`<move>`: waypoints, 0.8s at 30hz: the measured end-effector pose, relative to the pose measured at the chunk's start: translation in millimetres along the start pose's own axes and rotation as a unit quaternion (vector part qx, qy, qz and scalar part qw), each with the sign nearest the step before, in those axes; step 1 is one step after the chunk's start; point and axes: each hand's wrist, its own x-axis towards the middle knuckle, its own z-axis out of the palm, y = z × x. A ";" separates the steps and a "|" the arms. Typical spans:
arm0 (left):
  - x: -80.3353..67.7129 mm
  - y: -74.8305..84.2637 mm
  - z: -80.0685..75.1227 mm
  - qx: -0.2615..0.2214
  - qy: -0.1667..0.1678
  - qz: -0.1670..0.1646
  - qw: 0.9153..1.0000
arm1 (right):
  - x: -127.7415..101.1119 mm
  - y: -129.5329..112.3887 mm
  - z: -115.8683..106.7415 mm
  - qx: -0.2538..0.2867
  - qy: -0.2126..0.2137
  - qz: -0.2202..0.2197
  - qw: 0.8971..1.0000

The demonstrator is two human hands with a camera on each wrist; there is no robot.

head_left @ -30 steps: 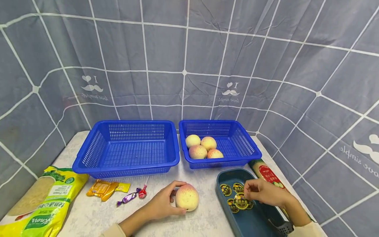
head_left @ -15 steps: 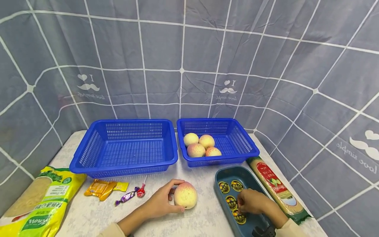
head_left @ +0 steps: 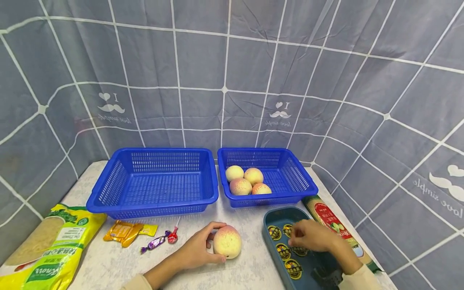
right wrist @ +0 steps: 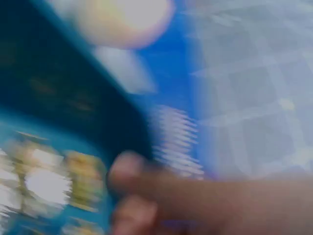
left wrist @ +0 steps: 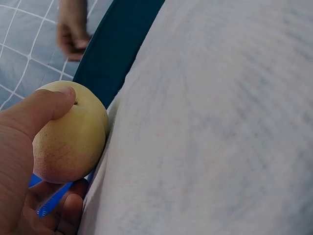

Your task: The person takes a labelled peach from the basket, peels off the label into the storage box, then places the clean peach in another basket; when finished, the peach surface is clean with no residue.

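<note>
A: Status on hands?

B: Left hand [head_left: 197,251] curled round the round pink-yellow peach [head_left: 227,241], resting on the pale marbled worktop [head_left: 108,262] at 6 o'clock; same grip as 1 s ago, peach not shifted. Right hand [head_left: 313,237] over the dark teal oblong plastic tray [head_left: 270,217] at 4 o'clock, w/ round gold-and-black stickers [head_left: 274,232]; dipped lower 0.5 s ago, now back up toward tray's far end. Pinching a sticker or not: can't tell, wrist view blurred.

A: Meaning?

B: Prob. sticker being fetched for the held peach, not yet applied.

A: Counts?

B: 2 blue mesh plastic baskets: left one [head_left: 154,181] bare, right one [head_left: 268,175] w/ 4 peaches. 5 peaches total. Approx. 5 stickers showing.
</note>
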 end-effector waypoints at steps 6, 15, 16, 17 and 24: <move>1.2 -2.7 -0.4 0.007 -0.003 -0.005 1.000 | 28.1 45.3 -54.4 0.043 0.213 -0.075 0.973; 0.0 -6.4 2.6 0.010 -0.009 -0.003 1.000 | 40.1 118.4 -57.4 0.058 0.228 0.004 0.972; 0.0 -6.6 2.7 0.010 -0.009 -0.002 1.000 | 38.5 121.9 -55.7 0.065 0.223 0.018 0.973; 0.2 -6.8 2.7 0.011 -0.009 -0.003 1.000 | 37.1 124.6 -54.0 0.068 0.218 0.029 0.973; 9.4 -5.7 0.2 0.021 -0.003 0.014 1.000 | 33.7 135.3 -44.6 0.148 0.222 0.034 0.963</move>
